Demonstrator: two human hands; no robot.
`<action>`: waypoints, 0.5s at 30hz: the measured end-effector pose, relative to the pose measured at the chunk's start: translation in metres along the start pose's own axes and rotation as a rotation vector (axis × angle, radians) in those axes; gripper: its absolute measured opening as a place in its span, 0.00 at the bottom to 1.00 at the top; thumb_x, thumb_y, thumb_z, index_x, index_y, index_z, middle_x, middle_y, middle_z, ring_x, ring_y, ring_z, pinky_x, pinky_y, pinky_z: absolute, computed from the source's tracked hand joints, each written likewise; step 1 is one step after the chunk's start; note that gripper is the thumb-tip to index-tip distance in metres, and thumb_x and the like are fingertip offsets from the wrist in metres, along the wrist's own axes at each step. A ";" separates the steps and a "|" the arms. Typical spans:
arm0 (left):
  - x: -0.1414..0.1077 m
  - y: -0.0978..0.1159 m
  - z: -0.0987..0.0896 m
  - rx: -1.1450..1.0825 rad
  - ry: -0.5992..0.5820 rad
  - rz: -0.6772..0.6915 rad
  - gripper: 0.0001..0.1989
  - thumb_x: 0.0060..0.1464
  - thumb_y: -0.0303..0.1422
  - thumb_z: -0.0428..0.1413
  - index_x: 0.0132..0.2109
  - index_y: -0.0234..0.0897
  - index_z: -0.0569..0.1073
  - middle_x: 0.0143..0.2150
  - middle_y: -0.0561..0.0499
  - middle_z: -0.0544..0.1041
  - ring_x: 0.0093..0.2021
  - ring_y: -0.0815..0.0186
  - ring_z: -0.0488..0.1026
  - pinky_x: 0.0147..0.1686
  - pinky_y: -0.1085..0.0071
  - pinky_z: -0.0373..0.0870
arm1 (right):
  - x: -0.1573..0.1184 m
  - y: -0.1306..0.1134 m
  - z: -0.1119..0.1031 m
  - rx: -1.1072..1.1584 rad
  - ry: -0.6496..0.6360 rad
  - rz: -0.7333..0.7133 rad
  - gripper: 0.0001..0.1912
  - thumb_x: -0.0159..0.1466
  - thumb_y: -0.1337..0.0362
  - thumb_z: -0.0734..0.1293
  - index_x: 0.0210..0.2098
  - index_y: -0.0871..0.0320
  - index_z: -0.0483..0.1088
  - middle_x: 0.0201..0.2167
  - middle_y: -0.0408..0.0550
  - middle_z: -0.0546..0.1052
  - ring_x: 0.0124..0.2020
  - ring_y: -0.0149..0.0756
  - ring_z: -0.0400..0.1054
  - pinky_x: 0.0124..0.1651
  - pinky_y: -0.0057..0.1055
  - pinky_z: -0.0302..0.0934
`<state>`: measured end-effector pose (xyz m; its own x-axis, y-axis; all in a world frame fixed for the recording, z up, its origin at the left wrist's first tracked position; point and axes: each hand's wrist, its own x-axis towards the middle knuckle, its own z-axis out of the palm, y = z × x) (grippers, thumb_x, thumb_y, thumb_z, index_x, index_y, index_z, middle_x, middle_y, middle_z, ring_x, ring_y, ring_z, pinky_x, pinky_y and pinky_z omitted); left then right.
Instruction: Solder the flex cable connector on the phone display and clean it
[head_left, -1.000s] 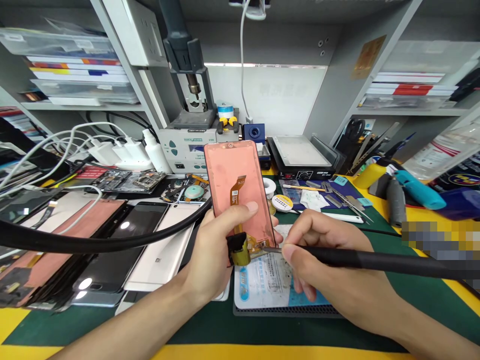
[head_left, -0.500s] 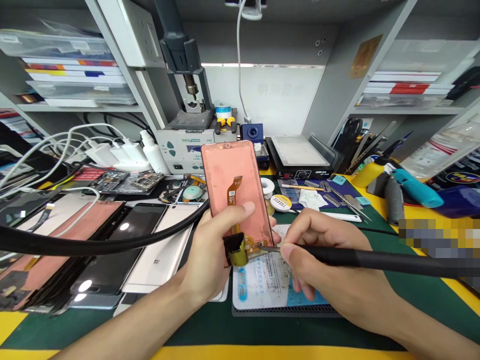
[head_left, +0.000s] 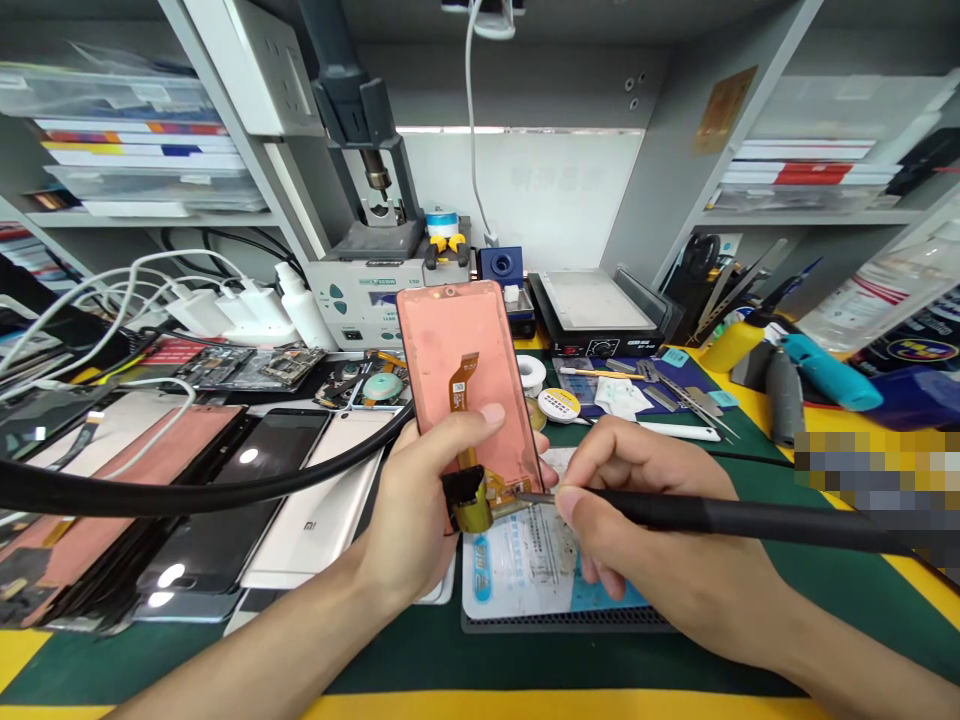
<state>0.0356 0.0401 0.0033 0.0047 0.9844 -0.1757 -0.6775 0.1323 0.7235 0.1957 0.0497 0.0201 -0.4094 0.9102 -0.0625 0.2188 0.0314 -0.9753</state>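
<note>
Bracing phone display panel (head_left: pixel 450 340) upright above repair mat (head_left: pixel 517 570) in left hand (head_left: pixel 412 530), thumb pressed on pink back; right hand (head_left: pixel 652 540) pinches soldering iron (head_left: pixel 712 512) pencil-style, tip steady at gold flex cable (head_left: pixel 504 492) on panel's lower edge.

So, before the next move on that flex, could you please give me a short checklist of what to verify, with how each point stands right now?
1. Display panel firmly held in the left hand: ok.
2. Soldering iron steady in the right hand, tip at the gold flex end: ok.
3. Joint under the tip: cannot tell, as the tip and fingers hide it.
4. Orange flex cable lying flat on the panel's back: ok.
5. Thick black cable away from the work: not ok, it runs close to the left hand.
6. White spool within reach: ok.
</note>
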 end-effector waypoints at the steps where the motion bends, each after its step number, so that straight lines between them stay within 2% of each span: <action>1: 0.000 0.000 0.000 0.000 0.000 0.000 0.18 0.52 0.30 0.59 0.51 0.34 0.77 0.38 0.44 0.82 0.37 0.54 0.80 0.37 0.60 0.77 | 0.000 0.000 0.000 -0.001 0.000 0.000 0.08 0.59 0.69 0.68 0.25 0.56 0.65 0.15 0.36 0.69 0.15 0.25 0.60 0.19 0.22 0.52; 9: 0.000 0.000 -0.001 0.025 0.016 -0.003 0.13 0.52 0.31 0.59 0.45 0.34 0.79 0.35 0.45 0.82 0.35 0.54 0.80 0.37 0.61 0.77 | 0.001 0.000 0.000 -0.009 -0.012 0.026 0.09 0.59 0.69 0.67 0.25 0.55 0.64 0.14 0.36 0.68 0.15 0.25 0.60 0.19 0.22 0.52; 15: -0.002 0.001 -0.002 0.049 0.019 0.003 0.12 0.53 0.32 0.60 0.44 0.35 0.79 0.35 0.47 0.82 0.36 0.54 0.80 0.37 0.61 0.77 | 0.000 0.000 0.000 -0.024 0.002 0.021 0.08 0.59 0.69 0.67 0.25 0.56 0.65 0.15 0.36 0.69 0.15 0.25 0.60 0.19 0.22 0.53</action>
<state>0.0338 0.0381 0.0030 -0.0112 0.9826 -0.1855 -0.6406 0.1354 0.7559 0.1954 0.0500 0.0204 -0.4028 0.9115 -0.0830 0.2488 0.0217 -0.9683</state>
